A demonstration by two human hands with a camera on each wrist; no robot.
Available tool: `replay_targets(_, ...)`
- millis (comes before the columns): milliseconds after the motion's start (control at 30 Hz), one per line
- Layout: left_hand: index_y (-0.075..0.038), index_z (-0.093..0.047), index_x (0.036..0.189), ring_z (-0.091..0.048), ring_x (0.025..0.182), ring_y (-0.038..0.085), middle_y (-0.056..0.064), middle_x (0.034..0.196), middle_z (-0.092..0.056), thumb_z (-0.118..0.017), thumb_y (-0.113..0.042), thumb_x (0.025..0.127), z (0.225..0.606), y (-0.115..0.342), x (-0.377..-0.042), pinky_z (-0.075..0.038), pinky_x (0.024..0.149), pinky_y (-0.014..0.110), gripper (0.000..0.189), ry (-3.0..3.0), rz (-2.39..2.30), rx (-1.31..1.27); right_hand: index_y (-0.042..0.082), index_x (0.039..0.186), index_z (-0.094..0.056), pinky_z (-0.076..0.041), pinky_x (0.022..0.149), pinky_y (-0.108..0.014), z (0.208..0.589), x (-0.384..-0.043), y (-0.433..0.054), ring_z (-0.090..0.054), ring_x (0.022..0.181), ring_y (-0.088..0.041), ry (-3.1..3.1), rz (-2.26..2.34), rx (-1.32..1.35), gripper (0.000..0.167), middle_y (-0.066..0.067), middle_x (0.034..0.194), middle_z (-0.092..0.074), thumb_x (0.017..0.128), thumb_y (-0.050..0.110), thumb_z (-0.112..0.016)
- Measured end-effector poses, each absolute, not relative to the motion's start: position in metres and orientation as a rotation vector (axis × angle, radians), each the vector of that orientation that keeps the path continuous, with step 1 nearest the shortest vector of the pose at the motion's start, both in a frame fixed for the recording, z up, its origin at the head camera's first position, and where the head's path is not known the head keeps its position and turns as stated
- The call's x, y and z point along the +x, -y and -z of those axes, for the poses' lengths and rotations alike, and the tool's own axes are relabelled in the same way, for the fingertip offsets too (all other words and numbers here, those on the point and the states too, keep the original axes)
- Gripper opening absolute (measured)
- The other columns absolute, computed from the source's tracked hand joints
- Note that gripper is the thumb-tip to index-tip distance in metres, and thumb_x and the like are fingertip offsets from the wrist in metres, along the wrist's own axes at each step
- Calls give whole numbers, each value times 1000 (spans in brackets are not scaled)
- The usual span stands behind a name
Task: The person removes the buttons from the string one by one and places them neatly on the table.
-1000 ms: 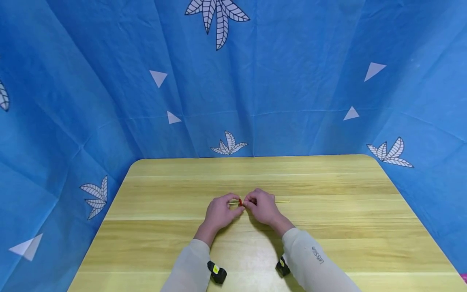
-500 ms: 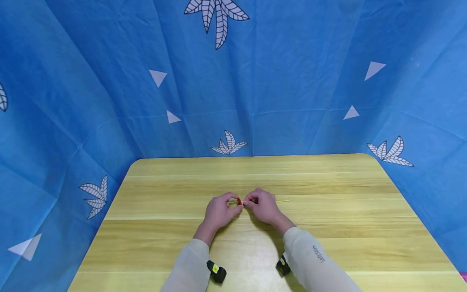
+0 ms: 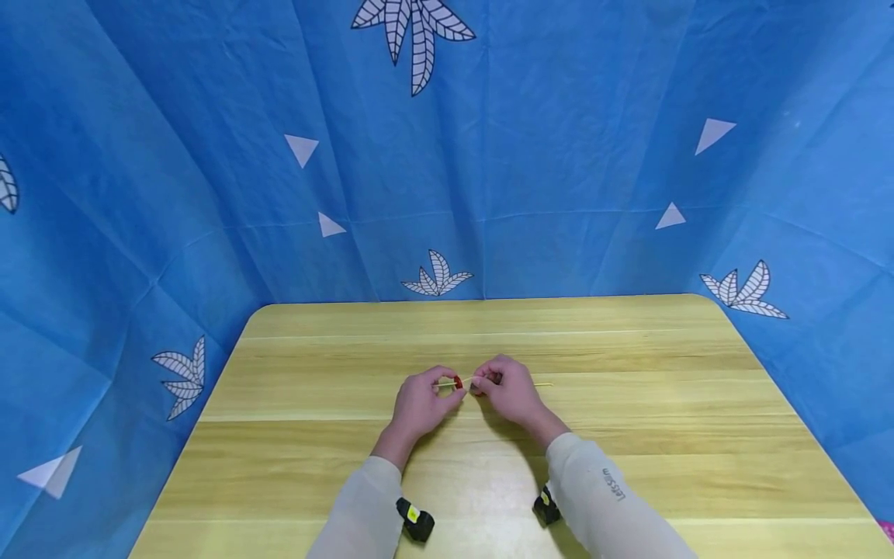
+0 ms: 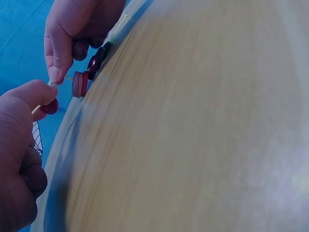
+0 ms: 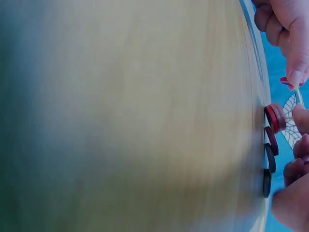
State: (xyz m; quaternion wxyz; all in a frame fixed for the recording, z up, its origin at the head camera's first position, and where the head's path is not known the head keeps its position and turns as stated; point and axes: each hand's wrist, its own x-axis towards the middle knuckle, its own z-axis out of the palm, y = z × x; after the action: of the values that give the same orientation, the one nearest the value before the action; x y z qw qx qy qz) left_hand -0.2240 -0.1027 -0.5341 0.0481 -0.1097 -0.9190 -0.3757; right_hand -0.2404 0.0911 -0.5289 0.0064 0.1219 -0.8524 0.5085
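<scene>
My left hand (image 3: pixel 419 405) pinches a flat red disc (image 4: pixel 49 107) between thumb and fingertips. A thin yellow cord (image 3: pixel 543 384) runs through or past this disc; the hole is hidden by the fingers. Just to the right, my right hand (image 3: pixel 514 392) pinches the cord with thumb and forefinger, its other fingers curled in. Several more discs are strung along the cord below the right hand: a tight red and brownish stack (image 5: pixel 276 117), then darker discs (image 5: pixel 267 183) spaced behind it. In the left wrist view, the cord's far end (image 4: pixel 126 20) shows beyond the discs.
The wooden table (image 3: pixel 314 466) spreads under both arms, its far edge meeting a blue curtain (image 3: pixel 545 155) with white leaf and triangle prints. Small black devices (image 3: pixel 417 522) sit by each light sleeve.
My right hand has drawn slightly away to the right, widening the gap between the hands so a short piece of cord shows there. The left hand stays nearly still with the red disc.
</scene>
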Motion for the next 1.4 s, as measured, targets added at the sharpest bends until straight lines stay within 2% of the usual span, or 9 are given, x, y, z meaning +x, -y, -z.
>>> replay_targets(533,-19,-71,104,-30,43,8,-8,51,-34,-79,-31,87,533,97,-221,-25,44,26,22,2802,1234,-311,11,79,-74,-45,67,-31,536,-241,-100,-55,75,-17,2619,-1683,397,11,1,80,-61,87,5,-77)
replay_targets(1400,-16,-72,103,-32,47,10,-6,54,-36,-81,-28,84,530,116,-221,-28,49,28,24,2790,1237,-186,11,77,-75,-43,68,-31,538,-241,-100,-53,74,-18,2583,-1737,386,12,0,79,-62,88,5,-76)
